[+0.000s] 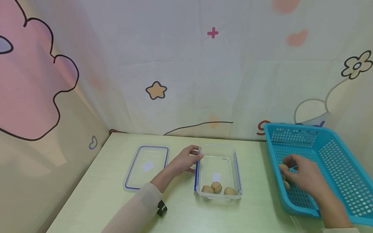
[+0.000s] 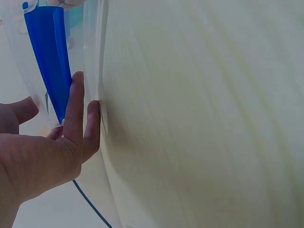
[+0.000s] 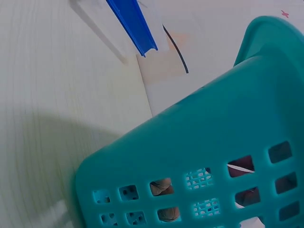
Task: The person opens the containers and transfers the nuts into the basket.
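Note:
In the head view, a clear plastic food container (image 1: pixel 214 166) with blue side flaps stands on the table, its lid off. Three walnuts (image 1: pixel 216 187) lie along its near end. My left hand (image 1: pixel 186 160) holds the container's left wall, fingers against the side near the blue flap (image 2: pixel 50 57). At the right, my right hand (image 1: pixel 306 172) reaches into a blue plastic basket (image 1: pixel 353 172), thumb and fingers on a walnut (image 1: pixel 283 167) by the left wall. More walnuts (image 3: pixel 168 214) show through the basket's holes in the right wrist view, where the wall largely hides the hand.
Left of the container lies its clear lid (image 1: pixel 146 168) with a blue seal, flat on the pale wood-look table (image 1: pixel 176 213). A printed cloth (image 1: pixel 188 68) hangs behind the table. The basket's raised rim stands between the container and my right hand.

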Action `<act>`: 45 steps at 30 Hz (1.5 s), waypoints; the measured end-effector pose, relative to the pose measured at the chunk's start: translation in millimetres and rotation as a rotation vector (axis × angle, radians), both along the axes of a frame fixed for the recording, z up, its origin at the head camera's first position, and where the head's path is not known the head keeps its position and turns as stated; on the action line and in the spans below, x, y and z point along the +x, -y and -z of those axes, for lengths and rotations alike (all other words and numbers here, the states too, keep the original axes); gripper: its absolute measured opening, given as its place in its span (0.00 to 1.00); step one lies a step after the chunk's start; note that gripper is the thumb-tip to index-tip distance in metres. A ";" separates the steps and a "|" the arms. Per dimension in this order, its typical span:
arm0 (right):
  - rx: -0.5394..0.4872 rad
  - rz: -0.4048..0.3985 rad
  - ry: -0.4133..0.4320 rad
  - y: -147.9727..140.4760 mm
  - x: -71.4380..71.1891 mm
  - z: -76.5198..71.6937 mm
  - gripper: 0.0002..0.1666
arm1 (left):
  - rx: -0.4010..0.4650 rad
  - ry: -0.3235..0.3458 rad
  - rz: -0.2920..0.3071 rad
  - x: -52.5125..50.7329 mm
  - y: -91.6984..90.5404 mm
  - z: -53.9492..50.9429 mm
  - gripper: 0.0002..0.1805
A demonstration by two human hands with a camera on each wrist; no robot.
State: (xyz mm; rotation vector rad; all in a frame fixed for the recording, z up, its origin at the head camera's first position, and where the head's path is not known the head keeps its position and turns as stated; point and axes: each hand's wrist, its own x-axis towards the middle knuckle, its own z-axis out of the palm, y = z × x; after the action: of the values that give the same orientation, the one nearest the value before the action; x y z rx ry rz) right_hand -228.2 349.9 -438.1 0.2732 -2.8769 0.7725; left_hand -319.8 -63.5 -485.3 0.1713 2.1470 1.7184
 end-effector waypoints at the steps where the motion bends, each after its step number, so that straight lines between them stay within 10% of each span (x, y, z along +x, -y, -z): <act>1: -0.003 0.003 0.002 0.0 0.5 0.3 0.22 | -0.002 0.001 -0.001 0.1 -0.1 0.2 0.29; 13: -0.075 0.013 -0.214 21.4 5.8 -10.4 0.19 | 0.001 0.002 -0.001 2.4 -1.3 -3.7 0.28; 21: -0.039 -0.123 -0.299 79.4 8.3 -22.9 0.19 | -0.001 0.006 -0.005 2.1 -0.8 -2.0 0.28; 40: -0.007 -0.475 0.131 181.6 -18.5 19.1 0.17 | -0.001 -0.001 -0.008 1.3 -0.8 1.6 0.29; 45: 0.042 -0.529 0.125 187.5 -19.6 23.1 0.14 | 0.006 -0.009 -0.005 2.3 -0.6 -1.3 0.29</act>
State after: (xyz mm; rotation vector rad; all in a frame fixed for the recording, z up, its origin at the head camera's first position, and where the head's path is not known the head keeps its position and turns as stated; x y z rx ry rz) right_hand -247.7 162.3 -461.2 1.0552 -2.9651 0.8256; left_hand -317.6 -62.9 -484.0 0.1758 2.1503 1.7300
